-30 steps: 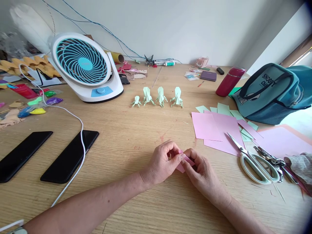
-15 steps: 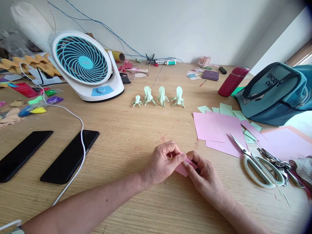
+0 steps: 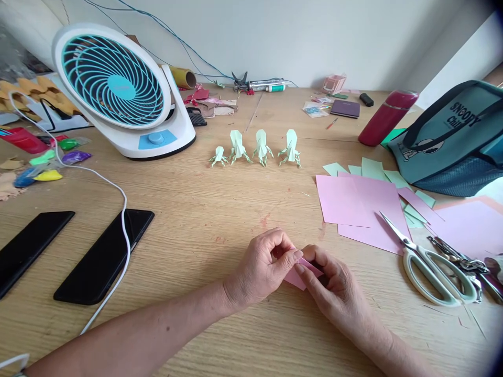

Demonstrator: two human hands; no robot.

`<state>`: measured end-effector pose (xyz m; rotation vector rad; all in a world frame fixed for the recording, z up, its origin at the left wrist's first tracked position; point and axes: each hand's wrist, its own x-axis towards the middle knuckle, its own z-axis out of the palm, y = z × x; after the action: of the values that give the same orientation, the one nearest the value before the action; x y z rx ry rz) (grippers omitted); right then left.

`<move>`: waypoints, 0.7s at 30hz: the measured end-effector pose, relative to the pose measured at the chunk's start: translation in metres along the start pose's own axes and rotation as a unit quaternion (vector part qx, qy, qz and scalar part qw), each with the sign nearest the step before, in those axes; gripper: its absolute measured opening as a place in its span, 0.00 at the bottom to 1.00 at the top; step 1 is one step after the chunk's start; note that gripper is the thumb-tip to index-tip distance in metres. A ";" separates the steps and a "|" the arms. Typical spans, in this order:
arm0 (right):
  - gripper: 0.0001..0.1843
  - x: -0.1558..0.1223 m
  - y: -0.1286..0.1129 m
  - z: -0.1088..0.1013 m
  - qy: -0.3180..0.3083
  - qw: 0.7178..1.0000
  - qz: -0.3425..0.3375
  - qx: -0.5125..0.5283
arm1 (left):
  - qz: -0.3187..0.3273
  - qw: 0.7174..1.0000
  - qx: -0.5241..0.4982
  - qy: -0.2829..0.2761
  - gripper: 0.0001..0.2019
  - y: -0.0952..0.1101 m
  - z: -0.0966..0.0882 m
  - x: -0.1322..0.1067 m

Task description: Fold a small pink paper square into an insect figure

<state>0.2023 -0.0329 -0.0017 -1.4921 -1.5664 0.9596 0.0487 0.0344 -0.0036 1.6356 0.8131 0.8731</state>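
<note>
A small folded piece of pink paper (image 3: 296, 277) is held between my two hands, just above the wooden table (image 3: 188, 241). My left hand (image 3: 271, 262) pinches its upper edge between thumb and forefinger. From the other side, my right hand (image 3: 332, 283) grips the same paper, with the thumb on the near face and fingers behind. The thumbs nearly meet, and the fingers cover part of the paper. Beyond the hands, several pale green origami figures (image 3: 260, 146) stand in a row, the leftmost one smaller.
On the right lie pink sheets (image 3: 353, 204), green paper pieces (image 3: 373, 172) and white-handled scissors (image 3: 432, 272). Behind them are a red flask (image 3: 387, 118) and a teal bag (image 3: 448, 141). To the left stand a fan (image 3: 121, 89), two black phones (image 3: 104, 256) and a white cable (image 3: 126, 230).
The camera view has shifted slightly, so objects at the sides sit farther outward. Both hands keep their pinch on the pink paper, with barely any finger movement.
</note>
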 end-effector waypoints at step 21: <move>0.10 0.003 -0.004 0.003 0.015 0.999 0.031 0.012 | -0.038 0.997 -0.064 0.023 0.13 -0.004 0.002 0.003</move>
<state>0.1972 -0.0301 0.0009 -1.5402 -1.4888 0.9832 0.0514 0.0370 -0.0076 1.4681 0.8291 0.8925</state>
